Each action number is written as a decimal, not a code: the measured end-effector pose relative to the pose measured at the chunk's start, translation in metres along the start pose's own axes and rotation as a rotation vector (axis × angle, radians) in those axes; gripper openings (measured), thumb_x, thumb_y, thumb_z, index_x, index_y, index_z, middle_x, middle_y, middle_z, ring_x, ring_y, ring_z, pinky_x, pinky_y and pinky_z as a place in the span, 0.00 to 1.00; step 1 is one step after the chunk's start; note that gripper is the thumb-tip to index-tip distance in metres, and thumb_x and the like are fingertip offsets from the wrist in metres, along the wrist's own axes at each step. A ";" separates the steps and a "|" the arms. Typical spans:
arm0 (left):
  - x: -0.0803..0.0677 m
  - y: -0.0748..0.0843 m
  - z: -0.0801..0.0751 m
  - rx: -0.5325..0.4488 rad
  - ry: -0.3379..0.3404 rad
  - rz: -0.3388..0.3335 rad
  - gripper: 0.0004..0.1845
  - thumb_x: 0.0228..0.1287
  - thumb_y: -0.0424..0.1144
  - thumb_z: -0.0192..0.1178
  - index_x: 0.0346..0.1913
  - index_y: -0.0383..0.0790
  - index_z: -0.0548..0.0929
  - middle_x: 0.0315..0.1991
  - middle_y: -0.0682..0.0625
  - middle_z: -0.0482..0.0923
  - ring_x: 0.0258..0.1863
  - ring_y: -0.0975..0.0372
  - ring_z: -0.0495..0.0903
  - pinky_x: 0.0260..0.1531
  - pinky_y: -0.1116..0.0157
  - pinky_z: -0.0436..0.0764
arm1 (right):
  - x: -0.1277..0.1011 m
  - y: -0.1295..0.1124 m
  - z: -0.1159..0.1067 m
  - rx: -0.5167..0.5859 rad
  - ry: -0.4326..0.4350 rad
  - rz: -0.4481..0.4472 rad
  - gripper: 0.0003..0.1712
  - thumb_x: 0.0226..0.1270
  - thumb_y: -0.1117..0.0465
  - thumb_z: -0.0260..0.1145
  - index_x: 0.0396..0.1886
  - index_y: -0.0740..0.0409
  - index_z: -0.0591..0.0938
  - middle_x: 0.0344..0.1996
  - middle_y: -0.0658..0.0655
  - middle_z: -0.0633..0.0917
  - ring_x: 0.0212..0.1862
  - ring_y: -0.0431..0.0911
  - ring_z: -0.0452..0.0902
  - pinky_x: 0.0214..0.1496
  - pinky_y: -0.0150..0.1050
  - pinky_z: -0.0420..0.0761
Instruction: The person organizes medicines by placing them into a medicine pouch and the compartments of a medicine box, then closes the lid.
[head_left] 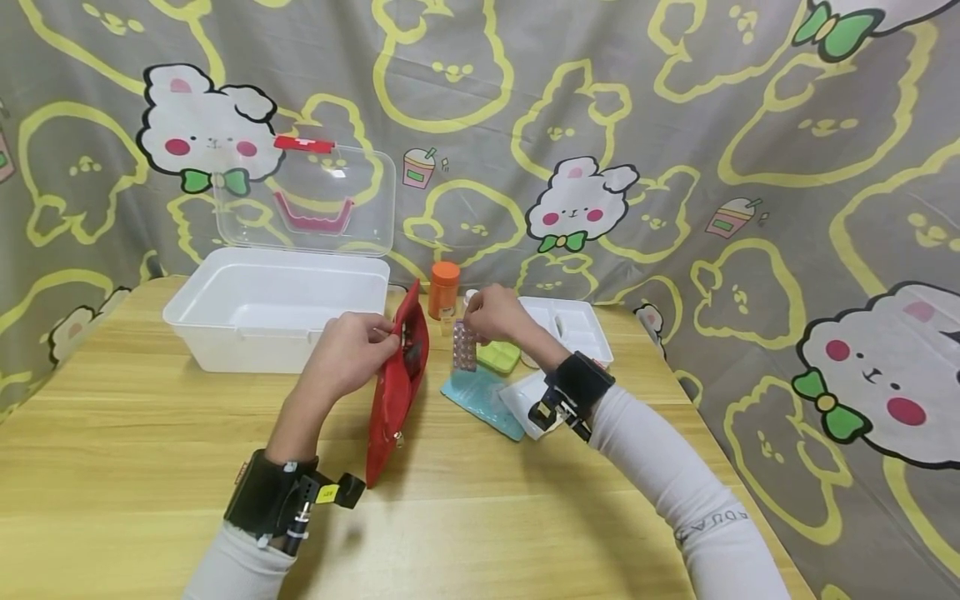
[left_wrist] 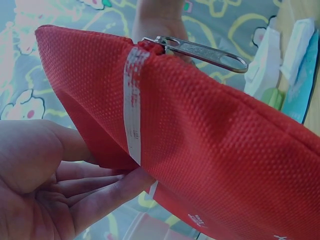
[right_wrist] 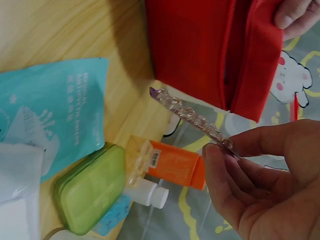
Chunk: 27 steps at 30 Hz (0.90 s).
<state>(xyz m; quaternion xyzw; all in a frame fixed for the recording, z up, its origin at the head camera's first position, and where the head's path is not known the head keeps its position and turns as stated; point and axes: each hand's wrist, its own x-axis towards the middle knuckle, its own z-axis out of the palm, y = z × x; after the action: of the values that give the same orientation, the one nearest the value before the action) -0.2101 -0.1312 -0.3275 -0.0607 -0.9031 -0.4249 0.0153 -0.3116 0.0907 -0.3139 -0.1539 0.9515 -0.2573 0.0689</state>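
Observation:
My left hand (head_left: pixel 351 354) grips the upper edge of a red zip pouch (head_left: pixel 401 383), which stands on edge with its zipper open; small contents show in the opening. The metal zip pull (left_wrist: pixel 210 54) hangs at the pouch's end in the left wrist view. In my right hand (head_left: pixel 497 315), thumb and fingertips pinch one end of a blister pack of pills (head_left: pixel 464 346), just right of the pouch. Seen by the right wrist camera, the blister pack (right_wrist: pixel 192 119) points edge-on toward the pouch (right_wrist: pixel 190 45).
A white box (head_left: pixel 262 350) with its clear lid raised stands back left. Behind the hands is an orange bottle (head_left: pixel 444 292). Near the right hand lie a green pill case (head_left: pixel 498 358), a turquoise packet (head_left: pixel 480 398), a white packet (head_left: pixel 525 400) and a white divided tray (head_left: pixel 581 329).

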 end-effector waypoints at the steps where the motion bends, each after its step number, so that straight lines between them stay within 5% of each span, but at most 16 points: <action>1: 0.000 0.000 0.000 0.001 0.000 0.001 0.16 0.70 0.34 0.55 0.54 0.28 0.84 0.44 0.35 0.87 0.29 0.59 0.88 0.29 0.65 0.87 | 0.000 -0.001 -0.001 0.014 0.006 -0.002 0.10 0.66 0.64 0.61 0.35 0.62 0.88 0.31 0.59 0.88 0.23 0.43 0.83 0.26 0.32 0.81; 10: 0.000 0.001 0.000 0.000 0.005 0.000 0.16 0.70 0.34 0.55 0.53 0.29 0.84 0.44 0.34 0.87 0.28 0.59 0.88 0.28 0.65 0.87 | -0.006 -0.016 -0.015 0.129 0.042 -0.016 0.10 0.65 0.63 0.59 0.26 0.58 0.83 0.25 0.56 0.85 0.26 0.50 0.85 0.26 0.35 0.81; 18: 0.000 0.001 0.000 -0.003 0.008 0.008 0.16 0.69 0.34 0.55 0.53 0.29 0.85 0.43 0.35 0.88 0.28 0.59 0.88 0.28 0.65 0.87 | -0.010 -0.025 -0.019 0.149 0.048 -0.058 0.14 0.67 0.62 0.60 0.21 0.59 0.81 0.17 0.55 0.83 0.24 0.46 0.86 0.30 0.39 0.87; 21: 0.000 0.001 0.000 -0.004 0.004 0.006 0.16 0.70 0.34 0.55 0.53 0.29 0.84 0.44 0.35 0.88 0.28 0.59 0.88 0.29 0.65 0.87 | -0.010 -0.028 -0.019 0.155 0.057 -0.070 0.12 0.66 0.63 0.59 0.25 0.61 0.83 0.19 0.57 0.84 0.24 0.46 0.85 0.31 0.40 0.87; 27: -0.001 0.000 0.000 -0.005 -0.001 0.007 0.16 0.70 0.34 0.55 0.54 0.29 0.84 0.44 0.34 0.87 0.29 0.58 0.88 0.29 0.64 0.87 | -0.010 -0.032 -0.016 0.195 0.024 -0.068 0.17 0.66 0.64 0.60 0.51 0.63 0.85 0.34 0.58 0.88 0.25 0.46 0.85 0.32 0.40 0.88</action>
<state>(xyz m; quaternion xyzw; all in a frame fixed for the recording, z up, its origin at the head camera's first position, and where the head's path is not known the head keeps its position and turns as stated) -0.2095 -0.1317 -0.3277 -0.0640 -0.9018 -0.4270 0.0164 -0.2974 0.0754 -0.2837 -0.1754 0.9170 -0.3527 0.0635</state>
